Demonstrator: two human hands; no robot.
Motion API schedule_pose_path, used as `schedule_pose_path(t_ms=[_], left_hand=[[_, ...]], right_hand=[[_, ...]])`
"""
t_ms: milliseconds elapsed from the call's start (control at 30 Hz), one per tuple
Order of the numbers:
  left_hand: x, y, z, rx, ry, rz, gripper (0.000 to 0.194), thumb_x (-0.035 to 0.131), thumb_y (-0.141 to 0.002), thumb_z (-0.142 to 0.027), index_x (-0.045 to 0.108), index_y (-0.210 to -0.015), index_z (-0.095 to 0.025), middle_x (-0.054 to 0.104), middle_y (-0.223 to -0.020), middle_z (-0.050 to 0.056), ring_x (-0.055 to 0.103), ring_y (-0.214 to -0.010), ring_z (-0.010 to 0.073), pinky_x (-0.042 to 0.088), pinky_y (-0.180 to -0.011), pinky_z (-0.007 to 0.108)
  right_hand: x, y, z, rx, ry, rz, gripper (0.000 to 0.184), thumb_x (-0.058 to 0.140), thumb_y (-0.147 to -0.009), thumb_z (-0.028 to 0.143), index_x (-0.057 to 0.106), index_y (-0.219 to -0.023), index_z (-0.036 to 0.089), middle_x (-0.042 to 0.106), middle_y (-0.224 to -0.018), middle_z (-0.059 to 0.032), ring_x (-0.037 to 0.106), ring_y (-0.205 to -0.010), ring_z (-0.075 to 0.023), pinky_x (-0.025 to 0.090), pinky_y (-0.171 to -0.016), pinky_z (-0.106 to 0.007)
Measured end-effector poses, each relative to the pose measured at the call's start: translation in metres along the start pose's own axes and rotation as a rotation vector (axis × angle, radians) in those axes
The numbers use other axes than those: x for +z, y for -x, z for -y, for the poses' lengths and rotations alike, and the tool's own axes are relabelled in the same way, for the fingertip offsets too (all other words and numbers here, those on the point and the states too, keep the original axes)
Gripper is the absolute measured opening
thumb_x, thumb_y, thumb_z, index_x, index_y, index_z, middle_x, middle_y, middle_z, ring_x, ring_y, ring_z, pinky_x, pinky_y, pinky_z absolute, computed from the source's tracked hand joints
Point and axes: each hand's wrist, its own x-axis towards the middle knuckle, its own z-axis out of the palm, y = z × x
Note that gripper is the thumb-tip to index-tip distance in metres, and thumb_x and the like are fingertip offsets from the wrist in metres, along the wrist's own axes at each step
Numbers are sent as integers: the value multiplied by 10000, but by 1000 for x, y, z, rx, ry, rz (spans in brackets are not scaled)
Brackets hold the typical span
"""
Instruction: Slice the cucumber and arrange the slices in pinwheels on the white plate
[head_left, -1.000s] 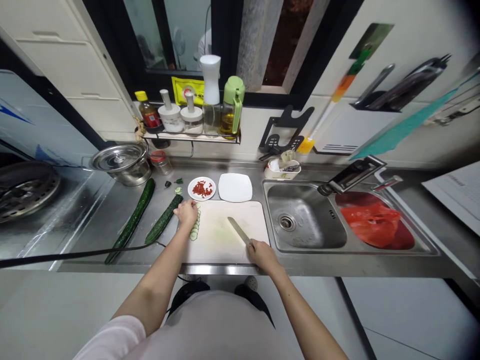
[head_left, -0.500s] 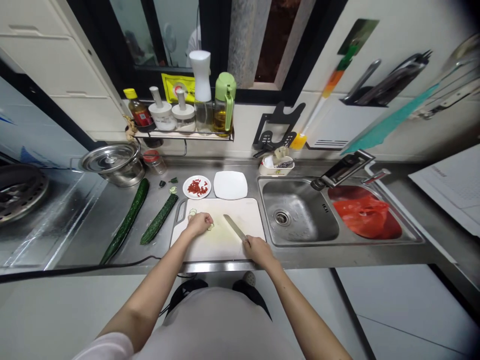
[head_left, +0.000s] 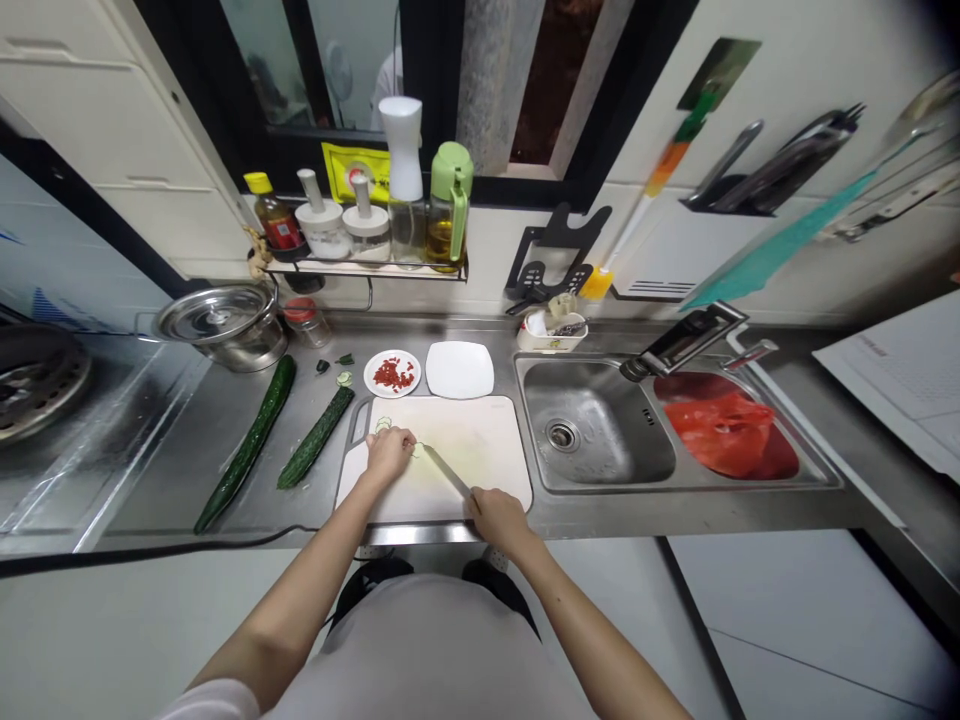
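My right hand (head_left: 500, 516) is wrapped round the handle of a kitchen knife (head_left: 448, 471), whose blade slants up and left across the white cutting board (head_left: 495, 430). The blade's tip lies beside a thin cucumber slice (head_left: 418, 452). At that slice, the bent fingers of my left hand (head_left: 388, 455) press together on the board; what lies under them is mostly hidden. More cucumber slices (head_left: 384, 424) lie just beyond the left hand. Left of the board rest a cut cucumber (head_left: 316, 440) and a longer cucumber (head_left: 250, 440).
Behind the board stand a plate of chopped red pieces (head_left: 391, 391) and a white plate (head_left: 460, 370). A lidded steel pot (head_left: 225, 325) is at the back left. To the right is a sink (head_left: 600, 420) with a red bag (head_left: 724, 430). A condiment rack (head_left: 367, 270) hangs above.
My right hand has brought the knife left, so its tip now reaches the slice by my left fingers. My left hand has shifted slightly left.
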Motion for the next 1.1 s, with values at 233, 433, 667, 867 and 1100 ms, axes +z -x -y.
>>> schedule_pose_path(t_ms=[233,433,667,867,1100], left_hand=[[4,1,1,-12,14,-26,209,519,-823,-228,713,-890,-272,704,-988,56,556,-1040,268,313,-876,404],[3,0,0,-30,24,-22,218,517,-819,-218,716,-896,-265,706,-1010,62,547,-1059,270,313,-885,407],[4,0,1,-37,32,-20,223,517,-815,-216,717,-898,-269,702,-1019,56,541,-1065,272,313,-884,417],[5,0,1,-53,47,-18,220,517,-824,-229,714,-915,-264,702,-1028,59,527,-1080,270,306,-886,406],[3,1,-1,-62,41,-3,210,513,-830,-240,710,-900,-265,702,-1038,50,520,-1078,275,301,-875,414]], right_hand=[[4,-6,8,-12,18,-4,341,330,-960,268,639,-1068,172,698,-1005,-141,645,-976,-252,421,-764,-322],[4,-9,8,-23,17,-8,331,341,-946,235,642,-1067,171,695,-1008,-141,645,-980,-242,428,-771,-316],[2,-13,10,-37,30,18,330,347,-923,195,637,-1077,159,694,-996,-153,653,-968,-253,449,-746,-325],[1,-17,20,-26,46,42,310,365,-912,160,615,-1095,143,689,-998,-155,654,-973,-258,465,-741,-327],[0,-19,26,-19,47,26,286,385,-906,142,614,-1079,144,690,-999,-151,659,-976,-258,481,-751,-334]])
